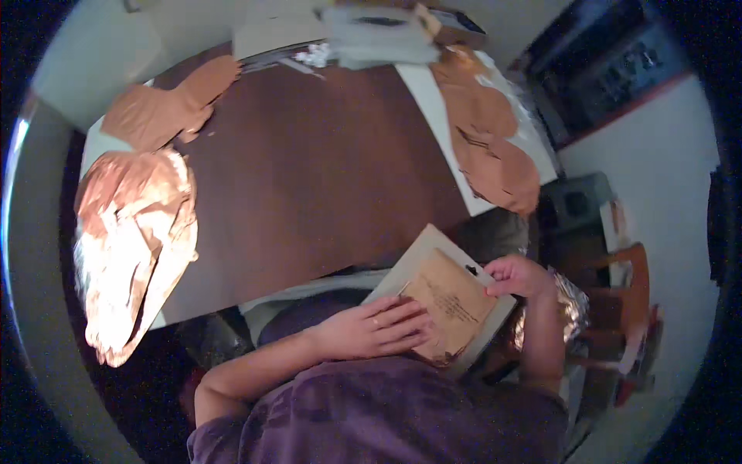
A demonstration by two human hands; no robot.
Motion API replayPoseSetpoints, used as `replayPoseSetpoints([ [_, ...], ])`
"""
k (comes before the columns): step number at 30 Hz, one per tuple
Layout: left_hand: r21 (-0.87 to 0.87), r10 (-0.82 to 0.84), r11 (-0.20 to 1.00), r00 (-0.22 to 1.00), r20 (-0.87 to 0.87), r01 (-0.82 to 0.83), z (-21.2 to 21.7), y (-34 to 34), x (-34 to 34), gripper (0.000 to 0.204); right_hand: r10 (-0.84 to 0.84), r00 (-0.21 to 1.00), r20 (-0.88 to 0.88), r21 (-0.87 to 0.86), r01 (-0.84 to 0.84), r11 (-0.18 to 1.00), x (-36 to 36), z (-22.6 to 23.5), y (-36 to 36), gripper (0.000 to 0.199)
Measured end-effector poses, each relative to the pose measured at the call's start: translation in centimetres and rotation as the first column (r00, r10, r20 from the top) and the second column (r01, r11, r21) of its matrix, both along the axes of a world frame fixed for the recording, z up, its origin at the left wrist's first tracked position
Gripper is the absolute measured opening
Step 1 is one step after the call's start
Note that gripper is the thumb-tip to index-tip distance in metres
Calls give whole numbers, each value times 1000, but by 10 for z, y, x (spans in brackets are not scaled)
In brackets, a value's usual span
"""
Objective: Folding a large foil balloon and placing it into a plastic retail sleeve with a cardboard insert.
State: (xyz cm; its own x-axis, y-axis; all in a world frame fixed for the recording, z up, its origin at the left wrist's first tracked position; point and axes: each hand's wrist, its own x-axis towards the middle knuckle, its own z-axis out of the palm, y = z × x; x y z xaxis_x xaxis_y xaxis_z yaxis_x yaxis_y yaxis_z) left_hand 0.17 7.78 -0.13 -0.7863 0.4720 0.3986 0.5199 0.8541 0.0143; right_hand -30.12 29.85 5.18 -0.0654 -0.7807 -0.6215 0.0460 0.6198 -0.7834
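A pale cardboard board point(421, 251) rests tilted on my lap at the table's near edge, with a brown paper sheet point(456, 298) lying on it. My left hand point(375, 325) lies flat with fingers together, pressing on the lower left part of the brown sheet and board. My right hand point(518, 277) grips the board's right edge, fingers curled around it next to the sheet's upper right corner. A shiny copper-coloured bit shows at the sheet's lower end point(440, 357).
A dark brown table point(309, 170) lies ahead. Crumpled copper foil sheets point(135, 232) pile at its left, more copper pieces point(166, 108) at the far left and on a white board point(491, 139) at the right. Stacked boxes point(371, 31) stand at the back.
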Motion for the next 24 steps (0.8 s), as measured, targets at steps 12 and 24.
replayPoseSetpoints([
  [12,288,391,771,779,490,-568,-70,-41,110,36,-298,202,-933,-155,523,838,-100,-42,155,16],
  [24,381,689,615,706,167,-690,17,-82,164,36,223,27,-974,224,204,953,-235,-135,88,28],
])
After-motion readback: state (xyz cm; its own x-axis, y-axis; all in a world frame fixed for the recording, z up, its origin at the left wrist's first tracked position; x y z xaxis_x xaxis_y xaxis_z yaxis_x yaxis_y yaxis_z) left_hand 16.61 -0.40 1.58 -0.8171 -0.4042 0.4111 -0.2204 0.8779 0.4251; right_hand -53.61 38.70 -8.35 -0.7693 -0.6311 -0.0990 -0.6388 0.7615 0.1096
